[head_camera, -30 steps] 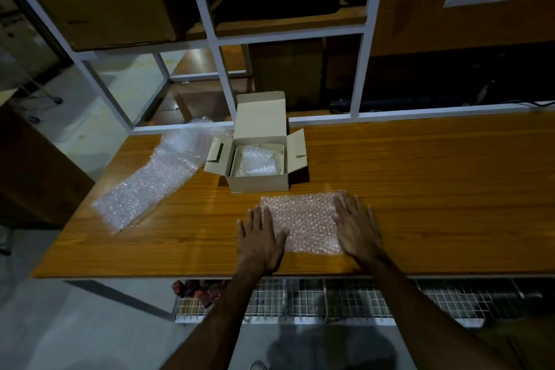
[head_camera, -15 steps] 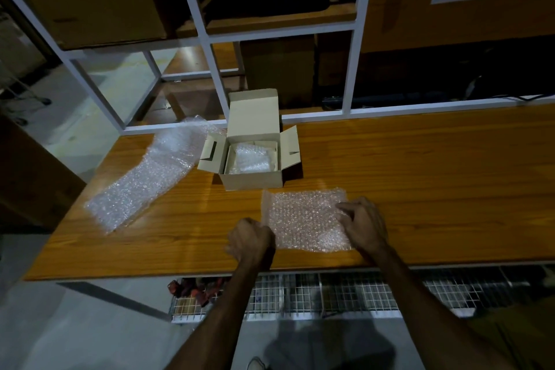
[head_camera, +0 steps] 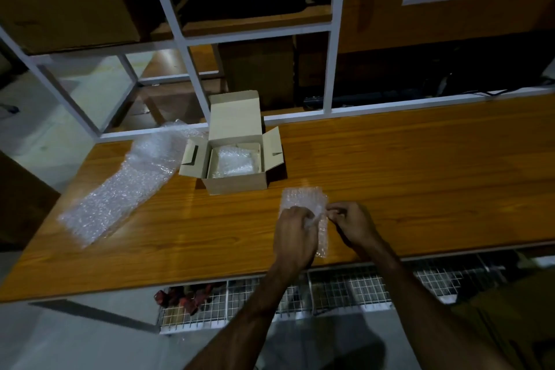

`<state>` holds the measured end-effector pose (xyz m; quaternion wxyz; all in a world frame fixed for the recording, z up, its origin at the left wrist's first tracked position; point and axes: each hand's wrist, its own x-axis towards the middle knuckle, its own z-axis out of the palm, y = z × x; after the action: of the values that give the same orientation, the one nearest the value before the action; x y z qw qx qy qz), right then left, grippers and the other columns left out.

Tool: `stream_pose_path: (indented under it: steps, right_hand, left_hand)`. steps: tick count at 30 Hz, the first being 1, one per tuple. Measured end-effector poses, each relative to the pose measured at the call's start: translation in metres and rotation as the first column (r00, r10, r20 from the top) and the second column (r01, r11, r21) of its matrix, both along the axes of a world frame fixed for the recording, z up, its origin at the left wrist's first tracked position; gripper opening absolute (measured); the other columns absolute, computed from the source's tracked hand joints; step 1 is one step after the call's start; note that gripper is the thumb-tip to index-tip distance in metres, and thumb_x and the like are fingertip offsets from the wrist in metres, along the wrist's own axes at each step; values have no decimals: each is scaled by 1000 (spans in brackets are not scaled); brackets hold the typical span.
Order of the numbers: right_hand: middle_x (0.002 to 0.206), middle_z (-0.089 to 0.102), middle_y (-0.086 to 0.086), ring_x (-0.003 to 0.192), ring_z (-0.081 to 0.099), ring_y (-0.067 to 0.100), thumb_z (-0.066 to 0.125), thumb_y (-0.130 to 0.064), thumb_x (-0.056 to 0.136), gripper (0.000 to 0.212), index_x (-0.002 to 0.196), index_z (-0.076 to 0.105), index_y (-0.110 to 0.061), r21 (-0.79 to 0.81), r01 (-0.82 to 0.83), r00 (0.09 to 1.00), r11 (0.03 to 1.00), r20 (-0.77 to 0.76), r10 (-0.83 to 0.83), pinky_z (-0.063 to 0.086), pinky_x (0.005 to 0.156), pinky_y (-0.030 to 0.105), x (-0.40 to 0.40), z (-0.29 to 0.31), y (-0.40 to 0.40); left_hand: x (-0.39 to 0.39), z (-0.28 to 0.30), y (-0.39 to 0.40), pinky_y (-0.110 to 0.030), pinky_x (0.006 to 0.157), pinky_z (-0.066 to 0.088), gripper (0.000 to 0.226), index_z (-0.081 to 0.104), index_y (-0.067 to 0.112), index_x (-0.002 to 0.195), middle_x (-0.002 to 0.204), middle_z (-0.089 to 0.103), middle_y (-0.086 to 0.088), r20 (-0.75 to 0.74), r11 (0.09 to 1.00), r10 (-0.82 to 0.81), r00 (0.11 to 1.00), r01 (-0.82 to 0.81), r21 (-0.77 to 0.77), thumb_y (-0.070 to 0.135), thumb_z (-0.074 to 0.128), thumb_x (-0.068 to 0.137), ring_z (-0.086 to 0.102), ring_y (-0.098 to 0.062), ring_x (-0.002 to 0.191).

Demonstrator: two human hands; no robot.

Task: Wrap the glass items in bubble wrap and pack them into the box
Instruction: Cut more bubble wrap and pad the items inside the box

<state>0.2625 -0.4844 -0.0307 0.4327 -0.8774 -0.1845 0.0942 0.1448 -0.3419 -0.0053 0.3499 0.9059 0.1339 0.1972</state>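
Near the tabletop's front edge, your left hand (head_camera: 295, 234) and right hand (head_camera: 351, 227), flat a second ago, now pinch the bubble wrap sheet (head_camera: 303, 201), folded narrower; box (head_camera: 237, 156) behind.

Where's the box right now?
The box sits open on the table, left of centre in the head view, just beyond the hands, with the long bubble wrap strip to its left.

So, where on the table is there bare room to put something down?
The table is bare right of the box, back to the white frame. A bare strip lies along the near edge, left of the left hand. It is crowded between the long bubble wrap, the box and the small sheet that both hands hold.
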Motion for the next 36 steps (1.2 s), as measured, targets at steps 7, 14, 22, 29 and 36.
stream_pose_path:
  steps: [7, 14, 22, 29, 36]
  right_hand:
    - [105, 79, -8, 91, 75, 10, 60, -14, 99, 23, 105, 81, -20, 48, 42, 994, 998, -103, -37, 62, 85, 42, 9, -8, -3]
    - [120, 72, 5, 109, 64, 23, 59, -11, 102, 24, 117, 77, -14, -110, 105, 946, 988, 319, -65, 54, 92, 38, -19, 16, 18]
    - [155, 54, 0, 148, 43, 20, 54, 0, 97, 49, 140, 64, -22, -378, -378, 813, 845, 301, 498, 34, 124, 48, -13, 6, 40]
    - [174, 9, -6, 162, 4, 22, 28, -34, 113, 54, 166, 18, -31, -562, -318, 857, 763, 174, 485, 7, 130, 55, -6, -3, 29]
    - [171, 26, -3, 158, 21, 25, 42, -41, 110, 57, 164, 27, -31, -531, -246, 922, 811, 129, 365, 17, 128, 54, -1, 17, 32]
  left_hand:
    - [-7, -24, -1, -35, 88, 45, 45, 74, 14, 95, 97, 69, -1, -94, 946, -238, 967, 253, 202, 55, 54, 95, 57, -15, 93]
    - [-9, -27, 18, -42, 77, 52, 19, 66, 11, 88, 91, 68, -4, -20, 964, -248, 968, 245, -105, 2, 50, 91, 61, -21, 85]
    - [-8, -30, 35, -32, 67, 44, 8, 66, 17, 93, 89, 67, 1, -104, 957, -289, 952, 291, -4, 16, 74, 90, 55, -14, 75]
    - [-12, -34, 39, -53, 101, 50, 51, 61, 8, 114, 132, 60, -15, -327, 971, -104, 939, 167, 172, 54, 69, 94, 58, -36, 118]
    - [-19, -25, 37, -57, 128, 7, 100, 27, 9, 163, 174, 18, -15, -507, 920, 43, 861, 164, 356, 80, 42, 94, 7, -35, 162]
